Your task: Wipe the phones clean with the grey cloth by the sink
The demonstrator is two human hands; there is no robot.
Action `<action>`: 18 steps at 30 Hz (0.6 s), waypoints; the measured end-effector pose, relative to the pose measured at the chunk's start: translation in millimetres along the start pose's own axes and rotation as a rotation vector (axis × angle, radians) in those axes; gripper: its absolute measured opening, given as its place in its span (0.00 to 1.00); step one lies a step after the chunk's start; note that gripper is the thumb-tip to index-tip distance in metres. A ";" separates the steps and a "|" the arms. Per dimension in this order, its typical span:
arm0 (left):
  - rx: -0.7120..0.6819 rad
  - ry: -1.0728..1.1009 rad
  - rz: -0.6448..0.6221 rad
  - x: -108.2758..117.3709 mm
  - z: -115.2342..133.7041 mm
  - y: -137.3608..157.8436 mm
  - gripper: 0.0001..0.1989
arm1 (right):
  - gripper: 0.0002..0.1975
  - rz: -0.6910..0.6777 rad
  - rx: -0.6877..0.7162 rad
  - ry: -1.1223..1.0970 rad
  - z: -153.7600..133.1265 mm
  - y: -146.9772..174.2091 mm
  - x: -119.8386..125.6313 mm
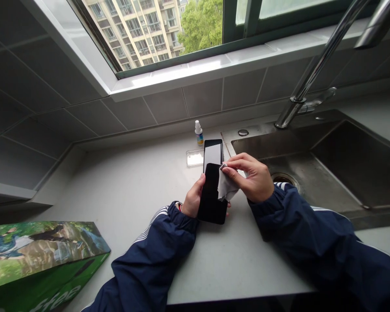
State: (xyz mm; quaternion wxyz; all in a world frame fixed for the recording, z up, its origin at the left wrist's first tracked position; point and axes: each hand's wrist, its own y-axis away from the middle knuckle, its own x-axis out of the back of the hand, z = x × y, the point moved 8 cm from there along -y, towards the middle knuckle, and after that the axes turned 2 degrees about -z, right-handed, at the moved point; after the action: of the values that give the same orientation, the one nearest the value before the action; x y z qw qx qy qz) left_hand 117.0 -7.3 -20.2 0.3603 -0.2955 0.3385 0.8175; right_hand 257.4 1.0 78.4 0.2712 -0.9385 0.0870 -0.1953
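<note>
My left hand (194, 197) grips a black phone (210, 199) from its left side, thumb along the edge and fingertips showing at the right edge. The screen is dark and faces up. In my right hand (251, 175) a light grey cloth (226, 186) with a zigzag edge is pinched between thumb and fingers. It hangs over the phone's upper right part. Just behind lies a second dark, glossy phone-like slab (213, 151) with a bright reflection, partly covered by the held phone. Beside it are a clear phone case (194, 158) and a small white-capped bottle (199, 133).
A steel sink (315, 167) with a chrome faucet (299, 97) is at the right. On the left a green printed box (48, 255) stands near the front of the white counter (130, 182). Tiled wall and an open window (169, 69) rise behind.
</note>
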 end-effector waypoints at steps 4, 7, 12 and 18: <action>-0.013 0.077 -0.005 -5.3 5.0 1.6 0.36 | 0.10 0.012 -0.104 -0.145 6.8 4.9 -3.7; -0.017 0.121 -0.042 -10.2 7.4 1.8 0.38 | 0.11 0.046 -0.186 -0.252 12.4 6.2 -3.6; -0.019 0.168 -0.034 -9.8 11.1 0.6 0.37 | 0.16 0.081 -0.427 -0.482 34.6 8.9 -9.8; 0.005 0.129 0.094 -3.3 9.9 -1.8 0.36 | 0.16 0.109 -0.428 -0.528 37.3 12.6 -15.0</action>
State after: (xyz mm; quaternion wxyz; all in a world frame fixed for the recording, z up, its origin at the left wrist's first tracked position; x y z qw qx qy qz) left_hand 118.0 0.0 -12.5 0.2995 -0.3306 0.3765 0.8119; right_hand 258.4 12.3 37.7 0.0915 -0.9862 0.1026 0.0919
